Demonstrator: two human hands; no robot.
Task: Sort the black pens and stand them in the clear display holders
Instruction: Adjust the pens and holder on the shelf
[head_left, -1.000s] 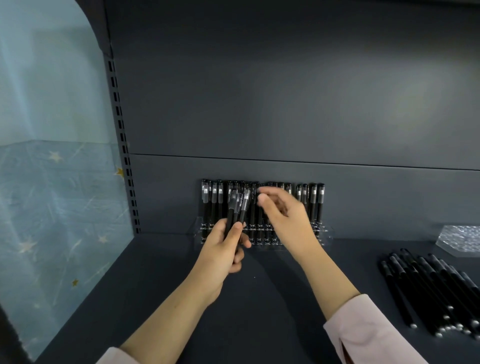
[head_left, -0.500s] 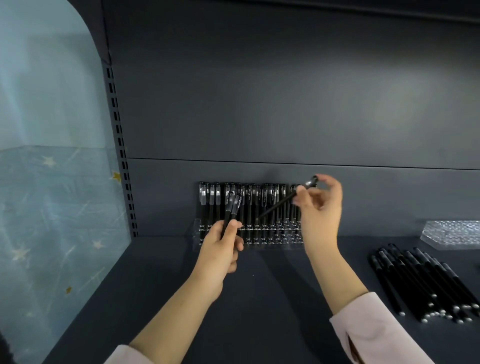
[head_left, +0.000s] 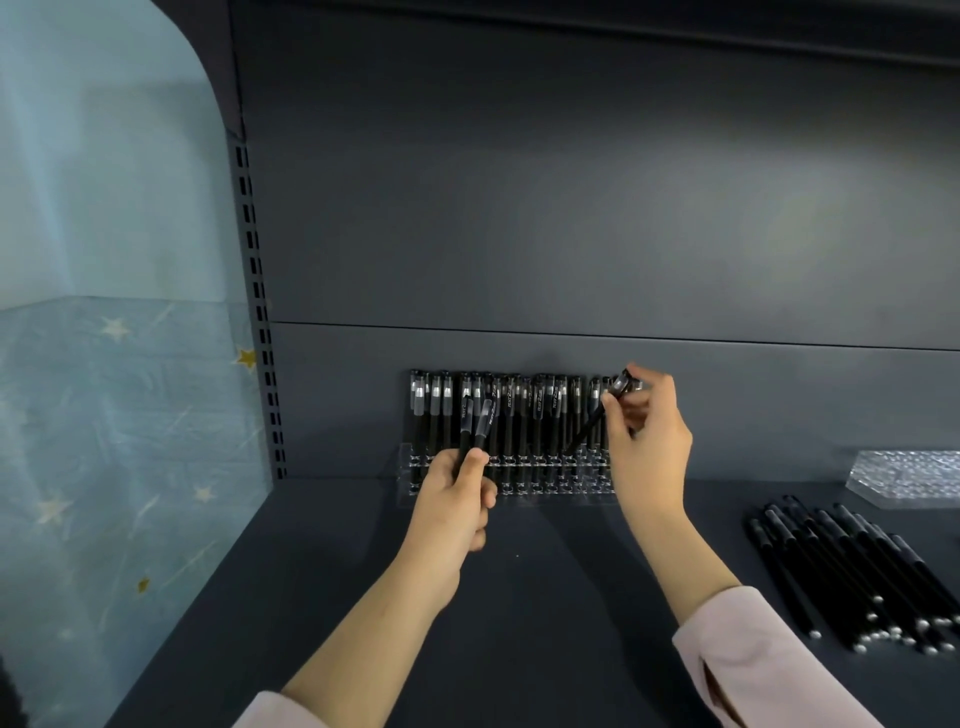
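Now right hand (head_left: 647, 447) pinches tilted pen (head_left: 597, 418) at holder (head_left: 519, 483) right end.

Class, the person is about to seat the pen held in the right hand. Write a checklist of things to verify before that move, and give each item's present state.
1. Right hand pinches the tilted black pen near its cap: ok.
2. Pen upright over the clear plastic display holder: not ok. It leans, with its tip down and to the left.
3. Free slot under the tip: cannot tell. The hand and the standing black pens hide it.
4. Left hand grips two spare black pens, apart from the tilted pen: ok.
5. More stock ready: ok. Loose black pens lie on the dark shelf to the right.
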